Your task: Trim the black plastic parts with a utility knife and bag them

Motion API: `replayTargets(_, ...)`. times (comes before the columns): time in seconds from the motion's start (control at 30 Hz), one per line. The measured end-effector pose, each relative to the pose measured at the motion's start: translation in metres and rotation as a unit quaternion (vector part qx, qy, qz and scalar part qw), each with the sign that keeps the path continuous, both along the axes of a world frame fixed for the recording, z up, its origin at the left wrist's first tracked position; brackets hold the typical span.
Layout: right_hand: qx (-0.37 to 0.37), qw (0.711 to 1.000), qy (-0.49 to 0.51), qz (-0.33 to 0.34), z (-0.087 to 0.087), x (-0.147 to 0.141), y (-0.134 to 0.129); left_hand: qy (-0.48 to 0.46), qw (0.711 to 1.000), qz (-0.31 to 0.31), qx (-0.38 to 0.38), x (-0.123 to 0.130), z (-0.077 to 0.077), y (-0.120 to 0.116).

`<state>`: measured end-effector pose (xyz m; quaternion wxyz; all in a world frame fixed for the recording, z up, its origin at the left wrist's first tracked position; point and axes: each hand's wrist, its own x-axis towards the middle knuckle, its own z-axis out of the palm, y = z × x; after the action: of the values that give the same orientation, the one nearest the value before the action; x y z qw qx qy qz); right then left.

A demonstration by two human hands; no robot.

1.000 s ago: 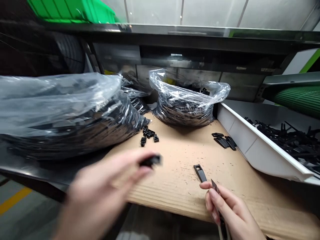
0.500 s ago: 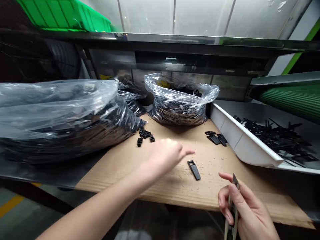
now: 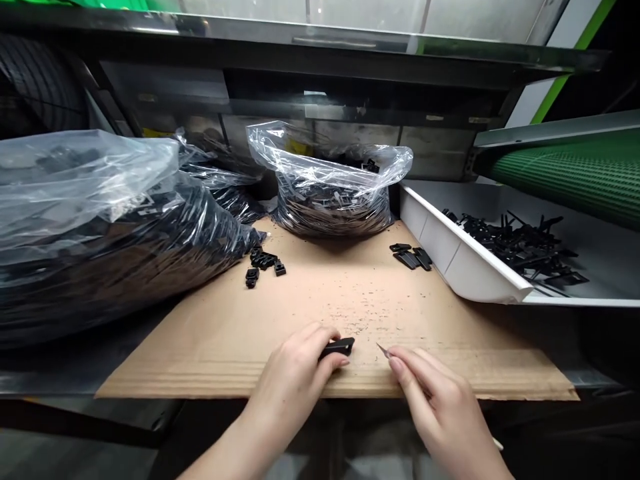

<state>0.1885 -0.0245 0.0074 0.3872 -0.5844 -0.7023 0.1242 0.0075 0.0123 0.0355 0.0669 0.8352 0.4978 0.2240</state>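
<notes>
Near the front edge of the cardboard sheet (image 3: 320, 293), my left hand (image 3: 297, 367) is closed on a black plastic part (image 3: 340, 347), a narrow wedge-like piece whose end sticks out between thumb and fingers. My right hand (image 3: 440, 400) grips a utility knife (image 3: 383, 350); its pointed blade tip shows past the fingers and points at the part, with a small gap between them. Most of the knife's handle is hidden by the hand. Fine dark shavings lie on the cardboard just beyond both hands.
Small black pieces (image 3: 265, 260) lie at left, flat black parts (image 3: 413, 257) at right. Clear bags (image 3: 333, 200) of black parts stand at the back and left (image 3: 100, 247). A white tray (image 3: 465, 273) with black parts sits at right, under a green ribbed belt (image 3: 565, 163).
My left hand has picked up the black part from the cardboard. My right hand has brought the knife in towards it, blade turned to the left. The view has shifted.
</notes>
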Motion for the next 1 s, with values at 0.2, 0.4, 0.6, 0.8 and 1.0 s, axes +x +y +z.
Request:
replayTargets(0.2, -0.012, 0.989, -0.145, 0.012, 0.005, -0.023, 0.012, -0.061, 0.998, 0.017, 0.006, 0.0, -0.024, -0.007)
replayTargets(0.4, 0.008, 0.984, -0.177, 0.024, 0.005, -0.025, 0.015, -0.096, 0.995, 0.002, 0.029, 0.0, -0.027, -0.005)
replayTargets(0.6, -0.001, 0.984, -0.171, 0.039, 0.007, -0.023, 0.015, -0.104, 0.992, -0.012, 0.063, 0.0, -0.031, -0.006)
replayTargets(0.8, -0.021, 0.984, -0.172, 0.034, 0.01, -0.024, 0.016, -0.118, 0.988, -0.035, 0.093, 0.0, -0.031, -0.006)
replayTargets(1.0, -0.028, 0.983, -0.181, 0.02, 0.01, -0.027, 0.018, -0.105, 0.988, -0.048, 0.098, -0.002, -0.032, -0.005)
